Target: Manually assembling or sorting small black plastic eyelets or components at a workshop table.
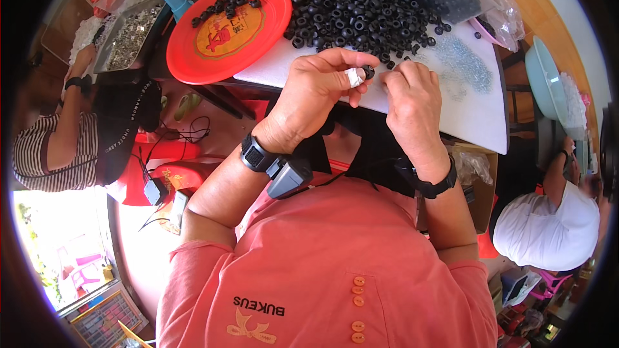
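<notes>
Here we are, centre frame, and our left hand (316, 84) has it: thumb and fingertips pinch one small black ring-shaped piece (369, 72), right by the white wrap (354, 77) on that thumb. Just beside it, our right hand (413, 95) is up with fingers curled and bunched together, and we can't tell whether those tips grip anything. Both are near the front edge of the white tabletop (474, 116). Up at top centre, we've got a great heap of black pieces (351, 16), and to its right a scatter of small clear bits (463, 64). Over at upper left, a round red tray (187, 64) carries a little cluster of similar pieces (227, 5) along its far side.
</notes>
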### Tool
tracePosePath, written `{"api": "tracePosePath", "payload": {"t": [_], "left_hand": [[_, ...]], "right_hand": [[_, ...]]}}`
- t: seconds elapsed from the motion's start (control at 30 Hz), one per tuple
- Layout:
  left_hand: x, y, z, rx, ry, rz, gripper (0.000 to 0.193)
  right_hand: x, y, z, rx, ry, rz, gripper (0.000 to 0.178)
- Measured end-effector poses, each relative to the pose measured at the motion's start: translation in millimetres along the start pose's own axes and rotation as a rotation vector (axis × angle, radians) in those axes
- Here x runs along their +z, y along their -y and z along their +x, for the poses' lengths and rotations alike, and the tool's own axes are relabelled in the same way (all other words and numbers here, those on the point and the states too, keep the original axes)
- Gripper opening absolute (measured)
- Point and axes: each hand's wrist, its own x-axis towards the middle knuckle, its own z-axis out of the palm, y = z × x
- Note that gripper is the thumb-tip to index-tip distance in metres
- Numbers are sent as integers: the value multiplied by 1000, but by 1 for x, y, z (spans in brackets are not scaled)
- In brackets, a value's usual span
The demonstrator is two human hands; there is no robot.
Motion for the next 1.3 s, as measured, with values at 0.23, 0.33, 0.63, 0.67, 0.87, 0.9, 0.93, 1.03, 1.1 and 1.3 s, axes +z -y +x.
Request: {"api": "tracePosePath", "payload": {"t": [0.23,0.33,0.63,0.67,0.87,0.9,0.93,1.03,1.1,1.3], "left_hand": [[2,1,-3,17,-23,-55,20],[-1,2,-4,19,-5,-54,20],[1,3,-5,4,-42,21,25],[0,3,-5,-6,-17,72,29],[10,3,-4,-8,-28,25,24],[12,4,-2,-6,-26,24,24],[15,5,-1,3,-25,27,24],[17,6,3,1,-25,21,24],[17,8,5,-12,-26,12,24],[17,11,6,-25,-44,-4,22]], "right_hand": [[4,2,-4,117,-92,36,14],[3,3,-6,198,-57,-43,17],[2,2,-9,118,-61,4,17],[1,2,-9,144,-102,120,16],[-21,6,10,313,-180,610,11],[-23,6,12,296,-190,623,11],[-25,6,14,280,-201,636,11],[-25,8,18,266,-205,660,10],[-25,8,19,263,-195,663,10],[-17,9,20,249,-182,685,8]]}}
